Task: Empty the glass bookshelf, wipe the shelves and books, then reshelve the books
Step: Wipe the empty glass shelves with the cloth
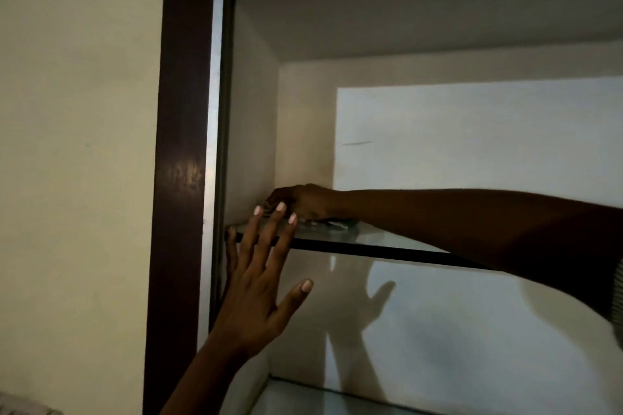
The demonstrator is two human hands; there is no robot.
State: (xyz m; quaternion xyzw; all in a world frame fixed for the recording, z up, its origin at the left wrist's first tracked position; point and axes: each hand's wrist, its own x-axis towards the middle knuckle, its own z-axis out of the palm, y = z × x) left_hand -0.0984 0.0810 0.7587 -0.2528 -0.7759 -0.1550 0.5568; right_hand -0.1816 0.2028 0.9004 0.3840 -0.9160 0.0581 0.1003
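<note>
The upper glass shelf (387,241) of the wall niche carries no books. My right hand (300,200) reaches in from the right to the shelf's back left corner. Its fingers are curled over what looks like a small dark cloth (332,224) lying on the glass; the dim light hides the details. My left hand (259,286) is raised in front of the shelf's left end with its fingers straight and spread. Its fingertips lie against the shelf's front edge.
A dark wooden frame (178,145) with a metal inner strip borders the niche on the left, with a cream wall beyond it. A second glass shelf (337,394) shows at the bottom. My right forearm crosses the shelf's front edge.
</note>
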